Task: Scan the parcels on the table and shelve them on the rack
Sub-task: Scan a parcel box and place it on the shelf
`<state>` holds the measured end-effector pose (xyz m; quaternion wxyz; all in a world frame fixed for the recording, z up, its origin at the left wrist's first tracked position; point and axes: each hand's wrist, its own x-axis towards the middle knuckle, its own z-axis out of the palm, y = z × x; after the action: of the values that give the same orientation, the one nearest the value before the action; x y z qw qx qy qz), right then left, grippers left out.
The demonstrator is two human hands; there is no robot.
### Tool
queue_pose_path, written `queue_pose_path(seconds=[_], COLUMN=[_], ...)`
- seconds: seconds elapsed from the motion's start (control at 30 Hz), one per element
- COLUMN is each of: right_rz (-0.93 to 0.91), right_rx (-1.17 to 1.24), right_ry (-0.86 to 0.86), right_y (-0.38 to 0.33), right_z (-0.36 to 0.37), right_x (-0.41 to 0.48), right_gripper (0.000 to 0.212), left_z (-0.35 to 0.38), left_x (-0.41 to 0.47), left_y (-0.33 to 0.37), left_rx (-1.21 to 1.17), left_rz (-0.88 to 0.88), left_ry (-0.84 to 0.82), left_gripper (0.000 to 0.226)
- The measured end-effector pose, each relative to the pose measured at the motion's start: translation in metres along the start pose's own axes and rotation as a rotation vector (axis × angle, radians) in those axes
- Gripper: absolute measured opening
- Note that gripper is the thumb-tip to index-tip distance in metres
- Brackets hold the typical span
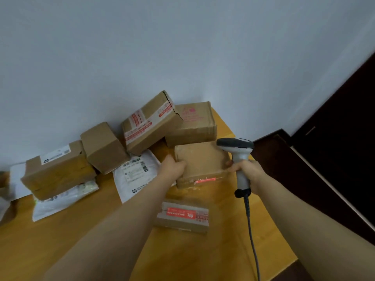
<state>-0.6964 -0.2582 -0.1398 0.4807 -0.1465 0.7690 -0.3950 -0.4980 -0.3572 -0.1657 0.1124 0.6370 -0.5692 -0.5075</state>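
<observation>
Yellow wooden counter (81,230), set against a pale grey-blue wall (142,47); a dark door (345,128) is seen at right. A brown parcel (199,163) rests near the counter's right end, its left edge gripped by the curled fingers (179,164) of the left hand (172,167). A scanner (237,147) is clasped by its handle in the right hand (247,171); a red line is cast on the parcel's near face. Cartons (150,122) and white mailers (134,173) are heaped along the wall, and a flat parcel (182,216) lies nearer.
</observation>
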Motion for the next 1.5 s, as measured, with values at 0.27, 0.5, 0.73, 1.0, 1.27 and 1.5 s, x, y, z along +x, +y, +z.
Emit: queue_pose_path(seconds=[0.27, 0.5, 0.73, 1.0, 1.27, 1.5], right_rz=[-0.105, -0.241, -0.273, -0.275, -0.330, -0.274], right_rx=[0.144, 0.350, 0.395, 0.413, 0.232, 0.220], right_ry=[-0.115, -0.313, -0.529, -0.667, -0.853, -0.965], right_y=[0.002, 0.001, 0.015, 0.035, 0.066, 0.088], right_z=[-0.002, -0.053, -0.071, -0.051, -0.009, 0.024], right_x=[-0.008, -0.064, -0.141, -0.221, -0.297, -0.355], right_gripper=[0.022, 0.021, 0.014, 0.022, 0.050, 0.059], left_z=[0.000, -0.014, -0.021, -0.048, -0.074, -0.093], left_x=[-0.005, -0.088, -0.213, -0.360, -0.458, -0.518], left_y=[0.003, 0.018, 0.009, -0.052, -0.097, -0.140], left_rx=[-0.183, -0.659, -1.007, -0.952, -1.093, -1.044], left_rz=[-0.030, 0.042, 0.007, 0.130, 0.026, 0.188], left_ry=[-0.073, -0.053, -0.026, 0.204, 0.412, 0.609], left_gripper=[0.064, 0.057, 0.041, 0.067, 0.028, 0.045])
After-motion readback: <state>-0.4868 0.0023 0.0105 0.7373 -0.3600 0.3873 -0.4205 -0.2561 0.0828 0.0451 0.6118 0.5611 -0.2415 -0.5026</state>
